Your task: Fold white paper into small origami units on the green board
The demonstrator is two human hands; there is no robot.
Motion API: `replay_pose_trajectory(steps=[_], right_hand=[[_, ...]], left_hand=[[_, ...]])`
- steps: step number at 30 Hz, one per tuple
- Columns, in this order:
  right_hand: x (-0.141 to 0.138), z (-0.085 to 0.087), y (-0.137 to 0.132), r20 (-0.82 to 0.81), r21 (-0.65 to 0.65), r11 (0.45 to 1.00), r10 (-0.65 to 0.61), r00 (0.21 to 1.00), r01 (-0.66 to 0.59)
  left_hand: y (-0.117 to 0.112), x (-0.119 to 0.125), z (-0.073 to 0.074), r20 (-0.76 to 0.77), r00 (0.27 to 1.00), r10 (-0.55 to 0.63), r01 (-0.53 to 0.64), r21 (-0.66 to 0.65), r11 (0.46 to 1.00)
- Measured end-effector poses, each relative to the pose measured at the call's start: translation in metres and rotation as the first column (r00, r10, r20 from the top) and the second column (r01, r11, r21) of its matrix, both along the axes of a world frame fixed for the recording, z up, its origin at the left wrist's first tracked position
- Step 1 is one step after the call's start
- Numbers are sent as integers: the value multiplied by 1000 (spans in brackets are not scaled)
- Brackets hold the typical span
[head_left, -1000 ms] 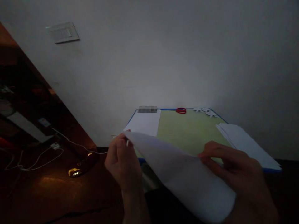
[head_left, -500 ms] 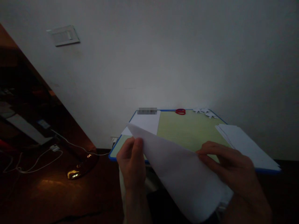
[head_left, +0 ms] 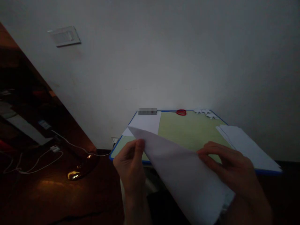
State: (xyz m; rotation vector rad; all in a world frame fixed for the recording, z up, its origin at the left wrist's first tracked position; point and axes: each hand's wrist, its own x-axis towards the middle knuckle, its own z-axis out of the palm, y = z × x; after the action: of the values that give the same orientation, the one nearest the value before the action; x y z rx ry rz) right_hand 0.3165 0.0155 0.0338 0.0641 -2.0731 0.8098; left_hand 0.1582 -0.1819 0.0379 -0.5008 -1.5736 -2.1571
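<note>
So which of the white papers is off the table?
The large sheet held between the left hand and right hand; the single sheet at far left and the stack at right lie flat.

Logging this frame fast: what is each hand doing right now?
Left hand: closed, pinching the large white paper sheet near its point.
Right hand: closed on the same sheet's upper edge.

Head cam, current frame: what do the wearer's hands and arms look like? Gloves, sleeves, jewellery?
Both bare. Left hand and right hand: no gloves, no rings or watch that show in the dim light. Left forearm is bare to the frame edge, no sleeve in view. Right forearm looks bare too; part of its wrist is hidden by the large white paper sheet.
</note>
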Motion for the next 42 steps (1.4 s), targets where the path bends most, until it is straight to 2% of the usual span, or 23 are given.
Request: replay_pose_trajectory(steps=[12,16,21,26,28,32,38,42], right_hand=[[-4,-1,0,51,-24,1000,12,999,-11],[0,0,0,85,1,1000,-26,996,26],[5,11,-11,67,91,991,-103,992,96],[1,20,-34,44,126,992,-8,999,2],[-4,22,-41,57,112,993,30,998,-36],[-15,23,-47,50,55,998,22,999,-24],[-24,27,-51,-17,-39,998,54,998,-55],[-26,28,-54,-55,-77,993,90,994,-94]], left_hand=[[1,-1,4,-45,988,147,-150,-67,986],[0,1,5,-74,990,123,-130,-86,988],[1,2,1,-139,986,90,-107,-122,987],[5,9,1,-221,975,-16,-37,-235,971],[6,12,4,-239,970,-49,-13,-253,967],[7,14,9,-229,973,-39,-15,-229,973],[9,16,10,-141,990,18,-45,-190,981],[10,16,9,-59,998,4,-13,-153,988]])
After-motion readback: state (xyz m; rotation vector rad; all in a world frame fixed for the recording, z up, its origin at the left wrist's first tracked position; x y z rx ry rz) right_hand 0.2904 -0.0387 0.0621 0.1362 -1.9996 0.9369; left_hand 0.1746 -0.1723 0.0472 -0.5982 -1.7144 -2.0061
